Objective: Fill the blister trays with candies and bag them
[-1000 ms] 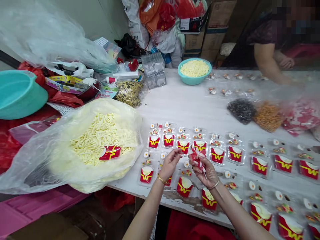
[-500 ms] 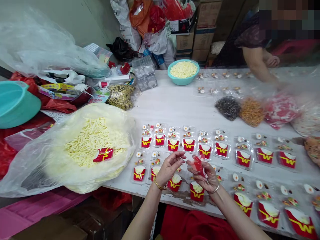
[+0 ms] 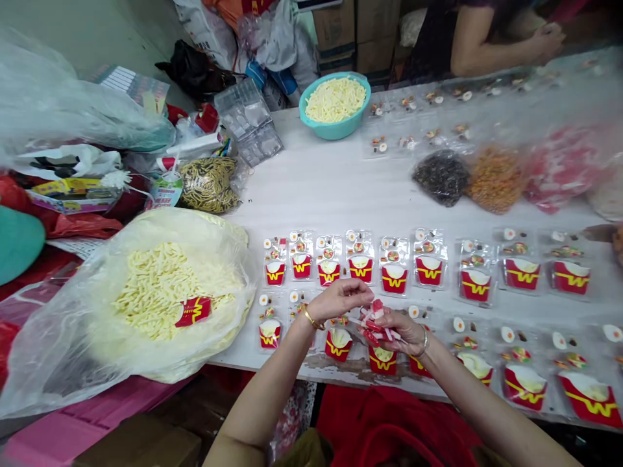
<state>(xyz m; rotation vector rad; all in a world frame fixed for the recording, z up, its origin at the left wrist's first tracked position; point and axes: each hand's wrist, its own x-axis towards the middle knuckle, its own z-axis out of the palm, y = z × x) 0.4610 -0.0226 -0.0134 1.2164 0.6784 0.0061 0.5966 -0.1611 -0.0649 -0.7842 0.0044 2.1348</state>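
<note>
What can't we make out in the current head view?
All head view:
Count of red-and-white pieces: overlapping, partly covered by the right hand.
Whether the left hand grips one: too small.
Teal tub: cut off by left edge.
Pink-and-red bag, contents: blurred.
Co-worker: upper body cut off by top edge.

From where I stand, the long white bench (image 3: 302,188) looks smooth and matt, its near edge rough and flaking; the clear plastic blister packs (image 3: 430,259) look glossy, the big translucent plastic bag (image 3: 63,350) crinkled, the slim golden metal bracelet (image 3: 311,320) shiny.

Gold bracelet (image 3: 313,319), red garment (image 3: 389,425)
</note>
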